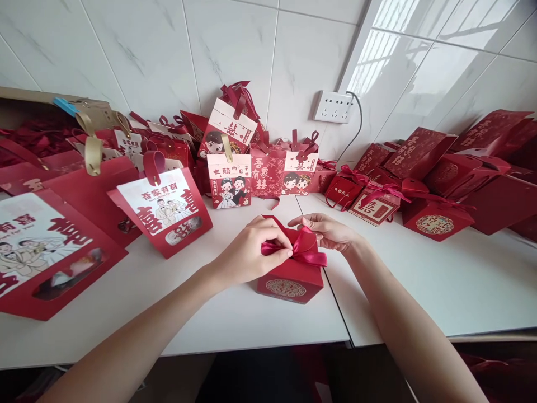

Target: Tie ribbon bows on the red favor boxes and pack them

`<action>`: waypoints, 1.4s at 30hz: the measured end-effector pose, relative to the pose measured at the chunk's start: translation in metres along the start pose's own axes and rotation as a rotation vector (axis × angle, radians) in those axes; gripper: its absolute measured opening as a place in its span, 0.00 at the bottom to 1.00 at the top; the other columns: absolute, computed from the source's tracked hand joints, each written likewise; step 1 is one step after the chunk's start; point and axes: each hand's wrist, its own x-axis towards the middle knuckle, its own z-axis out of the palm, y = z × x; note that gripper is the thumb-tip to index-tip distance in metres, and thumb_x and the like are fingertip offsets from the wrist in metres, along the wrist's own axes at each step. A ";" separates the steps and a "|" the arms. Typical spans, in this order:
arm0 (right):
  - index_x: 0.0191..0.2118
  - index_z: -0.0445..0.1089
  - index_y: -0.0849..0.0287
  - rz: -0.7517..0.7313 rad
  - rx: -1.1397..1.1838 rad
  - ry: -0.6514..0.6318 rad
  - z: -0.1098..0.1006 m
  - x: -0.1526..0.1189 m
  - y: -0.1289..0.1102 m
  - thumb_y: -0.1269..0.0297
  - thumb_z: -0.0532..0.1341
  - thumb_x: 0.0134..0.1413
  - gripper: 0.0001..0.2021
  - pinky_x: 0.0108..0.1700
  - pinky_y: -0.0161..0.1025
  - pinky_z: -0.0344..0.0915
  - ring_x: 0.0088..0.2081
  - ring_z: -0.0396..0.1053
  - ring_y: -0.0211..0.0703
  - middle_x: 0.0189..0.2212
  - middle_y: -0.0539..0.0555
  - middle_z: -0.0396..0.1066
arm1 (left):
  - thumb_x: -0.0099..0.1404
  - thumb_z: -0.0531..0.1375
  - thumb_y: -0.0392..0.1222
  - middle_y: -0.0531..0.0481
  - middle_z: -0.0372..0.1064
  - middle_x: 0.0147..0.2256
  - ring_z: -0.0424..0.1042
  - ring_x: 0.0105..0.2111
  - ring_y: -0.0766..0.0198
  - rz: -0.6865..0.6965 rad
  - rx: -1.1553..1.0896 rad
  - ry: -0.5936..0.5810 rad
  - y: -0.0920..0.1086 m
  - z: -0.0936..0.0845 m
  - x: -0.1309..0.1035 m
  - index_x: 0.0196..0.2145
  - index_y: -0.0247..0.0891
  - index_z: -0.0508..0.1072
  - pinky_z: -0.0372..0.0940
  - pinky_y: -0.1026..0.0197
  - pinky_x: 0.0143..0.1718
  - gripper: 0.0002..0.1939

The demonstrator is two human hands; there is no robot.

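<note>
A red gift box [289,284] with a round gold emblem stands upright on the white table, near its front edge. A shiny crimson ribbon bow [309,253] sits across its top. My left hand [254,246] is closed in a pinch on the ribbon at the left of the knot, thumb and forefinger together. Behind the right side of the box top is my right hand [329,230], its fingers stretched toward the left and spread a little; the fingertips are partly behind the bow.
Large red gift bags [163,207] stand at the left. Small printed boxes [230,182] line the tiled wall. Several ribboned red boxes [438,218] are piled at the right. A white power strip [333,106] hangs on the wall with a cable. A seam crosses the white table [176,313].
</note>
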 end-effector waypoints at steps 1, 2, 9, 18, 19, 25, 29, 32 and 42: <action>0.37 0.72 0.64 -0.005 0.023 0.001 0.000 0.001 0.001 0.52 0.69 0.38 0.23 0.20 0.29 0.49 0.16 0.44 0.25 0.14 0.39 0.51 | 0.60 0.59 0.37 0.53 0.68 0.30 0.64 0.38 0.64 0.001 0.000 0.000 0.000 0.000 0.000 0.28 0.39 0.73 0.60 0.62 0.43 0.04; 0.37 0.71 0.64 -0.019 0.044 0.009 0.001 0.002 0.002 0.52 0.69 0.38 0.22 0.19 0.28 0.48 0.16 0.44 0.25 0.15 0.39 0.50 | 0.60 0.59 0.36 0.53 0.68 0.30 0.65 0.38 0.64 -0.001 -0.001 -0.001 0.001 0.000 0.000 0.28 0.39 0.73 0.60 0.62 0.43 0.04; 0.37 0.70 0.60 -0.074 0.040 -0.039 0.000 -0.008 -0.006 0.43 0.66 0.37 0.26 0.26 0.30 0.59 0.23 0.61 0.30 0.24 0.46 0.62 | 0.60 0.59 0.37 0.53 0.68 0.30 0.65 0.37 0.64 0.003 0.002 0.010 0.000 0.001 0.000 0.28 0.39 0.72 0.60 0.62 0.44 0.04; 0.36 0.70 0.62 -0.031 -0.062 0.045 0.004 -0.005 -0.005 0.56 0.68 0.39 0.18 0.25 0.30 0.57 0.20 0.59 0.29 0.21 0.45 0.65 | 0.60 0.58 0.37 0.52 0.69 0.30 0.66 0.37 0.63 0.002 0.002 0.001 0.000 0.001 -0.001 0.28 0.40 0.73 0.61 0.60 0.44 0.04; 0.36 0.70 0.62 -0.010 -0.115 0.030 0.005 -0.003 -0.004 0.56 0.68 0.40 0.18 0.26 0.31 0.59 0.22 0.62 0.31 0.23 0.47 0.67 | 0.60 0.59 0.37 0.52 0.69 0.31 0.66 0.38 0.63 0.006 0.000 0.006 0.000 0.001 -0.001 0.29 0.40 0.73 0.61 0.60 0.45 0.04; 0.36 0.71 0.62 -0.276 -0.537 0.394 0.016 -0.006 -0.019 0.49 0.61 0.47 0.19 0.35 0.36 0.62 0.31 0.64 0.37 0.30 0.52 0.68 | 0.60 0.59 0.36 0.52 0.69 0.30 0.66 0.37 0.63 0.011 0.005 0.018 0.001 0.002 0.000 0.28 0.39 0.73 0.61 0.60 0.45 0.04; 0.32 0.72 0.61 -0.409 -0.693 0.335 0.041 -0.010 -0.031 0.48 0.58 0.50 0.19 0.36 0.36 0.61 0.34 0.65 0.40 0.31 0.53 0.71 | 0.58 0.60 0.36 0.51 0.73 0.32 0.67 0.38 0.61 0.035 0.011 0.035 0.002 0.001 0.001 0.31 0.39 0.74 0.61 0.57 0.46 0.03; 0.29 0.72 0.62 -0.332 -0.690 0.197 0.053 -0.008 -0.029 0.49 0.61 0.47 0.18 0.31 0.34 0.59 0.27 0.64 0.36 0.27 0.51 0.70 | 0.58 0.60 0.36 0.51 0.74 0.32 0.68 0.38 0.61 0.045 0.027 0.040 0.002 0.001 0.002 0.31 0.40 0.76 0.60 0.56 0.48 0.04; 0.26 0.68 0.63 -0.176 -0.314 0.211 0.056 -0.007 -0.020 0.50 0.65 0.40 0.18 0.22 0.31 0.52 0.20 0.59 0.31 0.19 0.46 0.65 | 0.60 0.59 0.35 0.53 0.73 0.31 0.66 0.38 0.63 0.062 0.032 0.004 0.000 0.001 0.001 0.29 0.40 0.75 0.59 0.58 0.49 0.04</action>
